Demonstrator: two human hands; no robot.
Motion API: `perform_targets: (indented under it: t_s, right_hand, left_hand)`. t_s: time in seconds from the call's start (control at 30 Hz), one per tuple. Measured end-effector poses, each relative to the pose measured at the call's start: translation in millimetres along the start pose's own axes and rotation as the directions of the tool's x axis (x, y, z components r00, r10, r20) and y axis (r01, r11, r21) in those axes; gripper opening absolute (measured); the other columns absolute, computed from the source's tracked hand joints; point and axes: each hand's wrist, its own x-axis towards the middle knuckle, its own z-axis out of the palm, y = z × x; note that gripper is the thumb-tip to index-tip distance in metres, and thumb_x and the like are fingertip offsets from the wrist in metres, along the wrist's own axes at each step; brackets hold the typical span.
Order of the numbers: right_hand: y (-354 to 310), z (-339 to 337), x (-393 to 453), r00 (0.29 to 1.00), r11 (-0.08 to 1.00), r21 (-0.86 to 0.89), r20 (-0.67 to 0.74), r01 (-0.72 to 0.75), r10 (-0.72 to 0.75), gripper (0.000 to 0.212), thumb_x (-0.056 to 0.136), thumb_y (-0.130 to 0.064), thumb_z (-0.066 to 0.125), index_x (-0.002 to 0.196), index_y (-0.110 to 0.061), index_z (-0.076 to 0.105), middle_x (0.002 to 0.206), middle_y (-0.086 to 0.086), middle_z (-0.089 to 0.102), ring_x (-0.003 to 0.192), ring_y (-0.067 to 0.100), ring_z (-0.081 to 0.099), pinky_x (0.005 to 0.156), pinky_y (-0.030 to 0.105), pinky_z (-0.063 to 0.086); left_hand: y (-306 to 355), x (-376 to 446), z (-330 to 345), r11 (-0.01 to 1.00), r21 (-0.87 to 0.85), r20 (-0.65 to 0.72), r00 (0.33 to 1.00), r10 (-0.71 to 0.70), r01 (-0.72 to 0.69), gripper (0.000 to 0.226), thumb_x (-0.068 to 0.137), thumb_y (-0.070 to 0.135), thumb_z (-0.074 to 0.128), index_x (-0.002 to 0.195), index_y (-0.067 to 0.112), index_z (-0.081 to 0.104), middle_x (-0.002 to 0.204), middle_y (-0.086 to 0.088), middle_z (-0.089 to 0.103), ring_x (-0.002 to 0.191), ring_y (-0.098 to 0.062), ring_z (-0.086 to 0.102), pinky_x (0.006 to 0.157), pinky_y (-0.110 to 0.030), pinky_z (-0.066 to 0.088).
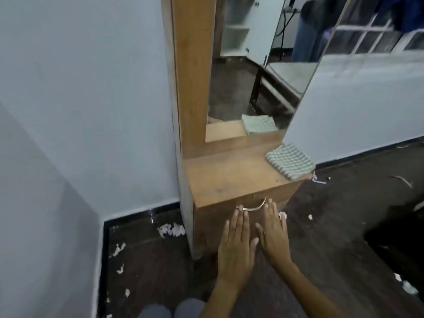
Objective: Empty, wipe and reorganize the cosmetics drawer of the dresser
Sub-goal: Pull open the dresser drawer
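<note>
A narrow wooden dresser point(227, 180) with a tall mirror point(257, 72) stands against the pale wall. Its drawer front point(213, 226) sits closed under the top, with a curved metal handle point(254, 207). My left hand point(236, 249) and my right hand point(274, 232) are held flat side by side in front of the drawer, fingers straight and pointing at the handle, holding nothing. Whether the fingertips touch the handle I cannot tell. A folded green-and-white cloth point(290, 161) lies on the right end of the dresser top.
The dark floor point(344, 226) around the dresser is littered with white paper scraps point(172, 230). A wall corner juts out at the left point(68, 226). My knees point(172, 309) show at the bottom edge. The mirror reflects a bed frame and shelves.
</note>
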Motion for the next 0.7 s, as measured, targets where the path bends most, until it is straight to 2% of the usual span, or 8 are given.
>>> perform_targets:
  t_s: [0.1,0.23,0.33,0.43,0.57,0.7]
  right_hand:
    - [-7,26,10,0.998,0.997,-0.031,0.027,0.065,-0.064,0.057,0.095,-0.037,0.033,0.138,0.000,0.038,0.149,0.016,0.038,0.139,0.023,0.026,0.111,0.045,0.018]
    - [-15,36,9,0.997,0.996,-0.063,0.057,0.060,-0.056,0.053,0.096,-0.036,0.034,0.138,-0.004,0.042,0.150,0.014,0.038,0.139,0.024,0.032,0.112,0.047,0.020]
    - [-14,32,14,0.997,0.995,-0.090,0.072,0.038,-0.032,0.046,0.093,-0.019,0.047,0.136,-0.004,0.045,0.142,0.015,0.047,0.136,0.028,0.038,0.112,0.051,0.026]
    - [-16,26,20,0.996,0.996,-0.083,0.088,0.029,-0.022,0.047,0.085,-0.007,0.056,0.131,-0.005,0.050,0.131,0.013,0.055,0.128,0.028,0.046,0.112,0.051,0.028]
    - [-14,13,20,0.990,0.996,-0.061,0.134,0.060,-0.051,0.047,0.081,-0.008,0.057,0.128,-0.005,0.054,0.127,0.012,0.057,0.124,0.029,0.050,0.110,0.048,0.031]
    - [-7,-12,0,0.975,0.998,-0.010,0.215,0.068,-0.064,0.048,0.078,-0.019,0.057,0.124,-0.008,0.058,0.123,0.010,0.061,0.118,0.028,0.054,0.106,0.049,0.037]
  left_hand:
    - [-16,-3,15,0.998,0.056,-0.003,1.000,-0.004,0.005,0.060,0.098,0.036,0.030,0.148,0.003,0.025,0.158,-0.011,0.016,0.146,-0.021,0.013,0.115,-0.037,0.014]
    - [-14,-22,15,0.996,0.073,0.009,0.999,-0.049,0.048,0.061,0.100,0.038,0.027,0.149,0.003,0.021,0.159,-0.012,0.010,0.147,-0.021,0.006,0.117,-0.038,0.010]
    - [-14,-22,9,0.988,0.125,-0.010,0.996,-0.087,0.088,0.062,0.100,0.041,0.024,0.149,0.004,0.020,0.159,-0.011,0.007,0.147,-0.021,0.003,0.117,-0.038,0.008]
    - [-8,-20,2,0.986,0.128,-0.002,0.994,-0.105,0.105,0.063,0.101,0.044,0.021,0.149,0.004,0.021,0.159,-0.011,0.007,0.147,-0.021,0.003,0.117,-0.038,0.007]
    - [0,-13,-6,0.983,0.166,0.011,0.997,-0.077,0.074,0.063,0.099,0.044,0.025,0.150,0.006,0.020,0.159,-0.011,0.005,0.147,-0.021,0.000,0.118,-0.039,0.007]
    - [6,-9,-15,0.981,0.180,0.018,0.997,-0.074,0.069,0.063,0.099,0.042,0.030,0.151,0.008,0.018,0.159,-0.011,0.003,0.147,-0.022,-0.001,0.118,-0.041,0.008]
